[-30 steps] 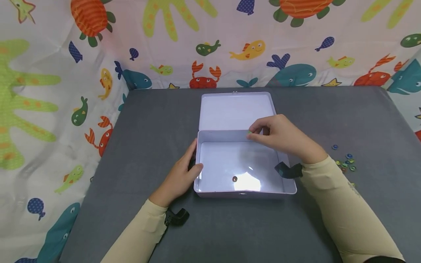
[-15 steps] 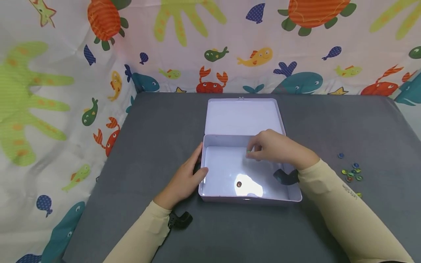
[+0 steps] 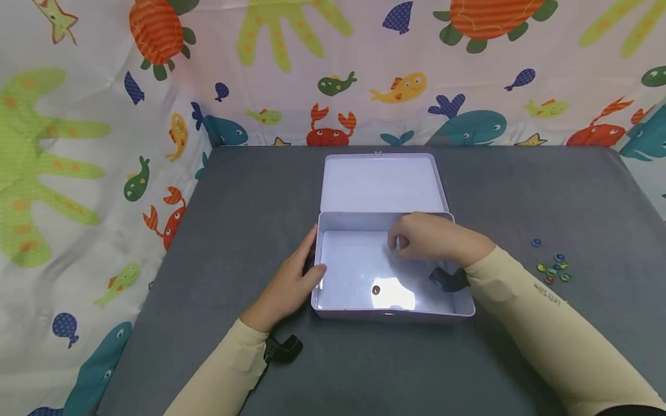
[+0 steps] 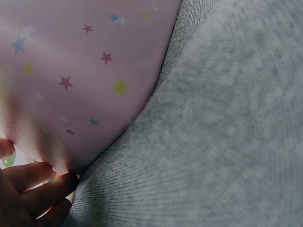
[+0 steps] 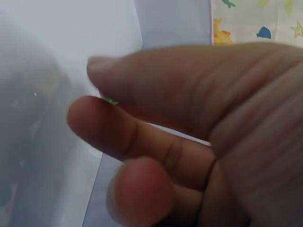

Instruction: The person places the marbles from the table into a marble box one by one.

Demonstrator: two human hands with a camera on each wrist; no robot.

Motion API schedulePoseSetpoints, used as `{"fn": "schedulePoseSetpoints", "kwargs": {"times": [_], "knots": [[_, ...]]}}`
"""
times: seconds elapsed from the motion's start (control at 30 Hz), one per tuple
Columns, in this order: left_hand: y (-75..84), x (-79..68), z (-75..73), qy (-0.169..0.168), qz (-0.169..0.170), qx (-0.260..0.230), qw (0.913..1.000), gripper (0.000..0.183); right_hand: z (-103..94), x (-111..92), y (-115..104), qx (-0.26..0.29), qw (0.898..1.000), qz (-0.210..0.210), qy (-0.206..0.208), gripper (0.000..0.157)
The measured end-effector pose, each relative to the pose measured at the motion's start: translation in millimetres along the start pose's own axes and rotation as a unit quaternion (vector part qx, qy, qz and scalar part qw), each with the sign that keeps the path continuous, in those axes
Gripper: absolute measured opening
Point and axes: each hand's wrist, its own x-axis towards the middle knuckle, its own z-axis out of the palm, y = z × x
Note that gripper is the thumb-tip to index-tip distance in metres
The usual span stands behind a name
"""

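A lilac box [image 3: 343, 268] lies on the grey cloth with its lid [image 3: 380, 182] folded back. Its outside, pink with small stars, shows in the left wrist view as a printed wall [image 4: 104, 71]. My left hand [image 3: 288, 289] holds the box's left side, thumb over the rim and fingers along the outer wall. Inside the box, low over its floor, my right hand [image 3: 429, 237] pinches a small green piece [image 5: 111, 100] between thumb and index finger; most of it is hidden by the fingertips. One small brown round piece [image 3: 376, 290] lies on the box floor.
Right of the box, several small shiny round pieces [image 3: 559, 257] in blue, green, yellow and brown lie scattered on the grey cloth [image 3: 250, 202]. Behind and to the left hangs a curtain [image 3: 291, 127] printed with sea animals.
My right hand has moved from the back rim down into the box with the green piece. The left hand keeps its hold. The head view has shifted slightly.
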Motion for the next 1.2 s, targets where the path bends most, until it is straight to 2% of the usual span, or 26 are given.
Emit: {"fn": "schedulePoseSetpoints", "kwargs": {"times": [0.37,0.57,0.83,1.2], "knots": [[0.0,0.0,0.3,0.003,0.007,-0.005,1.0,0.078,2.6,-1,1,-0.019,1.0,-0.009,0.001,0.017],[-1.0,-0.1,0.5,0.0,0.007,-0.011,0.9999,0.078,2.8,-2,-3,-0.015,1.0,-0.009,0.001,0.025],[0.3,0.2,0.7,-0.001,-0.001,-0.01,0.9999,0.078,2.5,-4,-5,-0.024,1.0,0.014,0.006,0.028],[1.1,0.8,0.4,0.0,0.002,-0.016,0.9999,0.077,-2.7,-7,-10,-0.035,0.999,-0.011,0.014,0.024]]}}
